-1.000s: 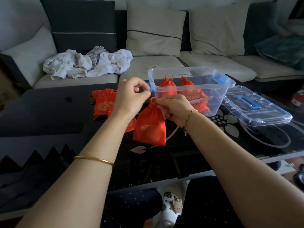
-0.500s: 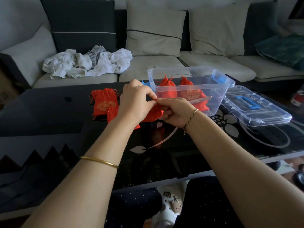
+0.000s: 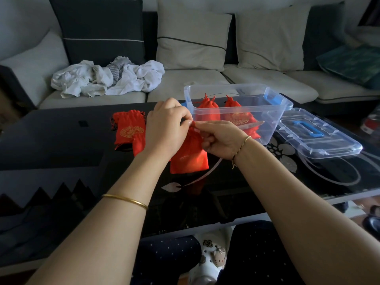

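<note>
Hands pinch together: left hand [image 3: 166, 128] and right hand [image 3: 220, 140] grip the neck of the red pouch [image 3: 189, 157] above the worktop [image 3: 61, 140]. Clear bin [image 3: 271, 118] at 2 o'clock; lid [image 3: 320, 138] at 3; spare pouches [image 3: 128, 128] at 9, partly behind the left hand. Red pouch hangs upright, gold-printed, neck gathered.

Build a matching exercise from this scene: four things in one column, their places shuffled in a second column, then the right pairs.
Things
1. red pouch
2. clear lid
3. white clothes
4. gold bangle

Places
A. heaped on the sofa seat
B. around the left forearm
C. pinched at its top by the left hand and right hand
D. flat on the table, right of the clear box

Pairs: 1-C, 2-D, 3-A, 4-B
</note>
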Motion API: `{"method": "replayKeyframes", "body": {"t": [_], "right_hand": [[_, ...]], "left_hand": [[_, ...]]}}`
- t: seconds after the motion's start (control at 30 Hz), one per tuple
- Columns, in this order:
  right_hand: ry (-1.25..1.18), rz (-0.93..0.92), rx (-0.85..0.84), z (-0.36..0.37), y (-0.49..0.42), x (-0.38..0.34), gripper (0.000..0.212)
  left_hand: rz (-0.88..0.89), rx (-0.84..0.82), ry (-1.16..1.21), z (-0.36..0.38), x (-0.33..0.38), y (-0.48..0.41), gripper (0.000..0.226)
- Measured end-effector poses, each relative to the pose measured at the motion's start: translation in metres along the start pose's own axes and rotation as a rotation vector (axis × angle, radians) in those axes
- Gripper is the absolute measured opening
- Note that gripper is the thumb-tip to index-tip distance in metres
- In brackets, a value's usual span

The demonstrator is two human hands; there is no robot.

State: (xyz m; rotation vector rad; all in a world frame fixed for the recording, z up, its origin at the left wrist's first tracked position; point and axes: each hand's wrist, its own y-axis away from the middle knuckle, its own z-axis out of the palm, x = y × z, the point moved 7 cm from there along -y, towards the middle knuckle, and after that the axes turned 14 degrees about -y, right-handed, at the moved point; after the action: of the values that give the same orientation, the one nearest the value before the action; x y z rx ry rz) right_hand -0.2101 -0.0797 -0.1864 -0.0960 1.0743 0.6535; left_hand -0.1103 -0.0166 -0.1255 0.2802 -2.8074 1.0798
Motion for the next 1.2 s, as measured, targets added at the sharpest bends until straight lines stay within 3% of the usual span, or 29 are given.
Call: {"method": "replayKeyframes", "body": {"t": [0.27, 0.47, 0.53, 0.67, 0.8, 0.9, 1.0, 1.2], "right_hand": [[0.109, -0.193, 0.154, -0.026, -0.002, -0.017, 0.011], [0.505, -0.354, 0.272, -0.036, -0.010, -0.023, 0.021], [0.606, -0.315, 0.212, -0.030, -0.005, -0.015, 0.017], [0.479, -0.131, -0.013, -0.024, 0.006, 0.003, 0.021], [0.765, -0.261, -0.012, -0.034, 0.012, -0.005, 0.050], [0.874, -0.425, 0.092, -0.041, 0.021, -0.022, 0.038], [0.812, -0.544, 0.136, -0.045, 0.034, -0.043, 0.027], [0.747, -0.645, 0.231, -0.046, 0.027, -0.117, 0.022]], "left_hand": [[-0.040, 0.046, -0.010, -0.003, -0.011, 0.000, 0.009], [-0.105, -0.074, 0.019, 0.010, -0.006, 0.003, 0.012], [-0.153, -0.153, 0.115, 0.016, -0.011, 0.003, 0.011], [-0.264, -0.213, 0.240, 0.020, -0.019, 0.006, 0.011], [-0.290, -0.174, 0.272, 0.019, -0.016, -0.001, 0.013], [-0.310, -0.149, 0.323, 0.019, -0.010, -0.006, 0.012], [-0.373, -0.152, 0.503, 0.026, -0.001, -0.018, 0.012], [-0.459, -0.164, 0.724, 0.024, 0.012, -0.058, 0.015]]}}
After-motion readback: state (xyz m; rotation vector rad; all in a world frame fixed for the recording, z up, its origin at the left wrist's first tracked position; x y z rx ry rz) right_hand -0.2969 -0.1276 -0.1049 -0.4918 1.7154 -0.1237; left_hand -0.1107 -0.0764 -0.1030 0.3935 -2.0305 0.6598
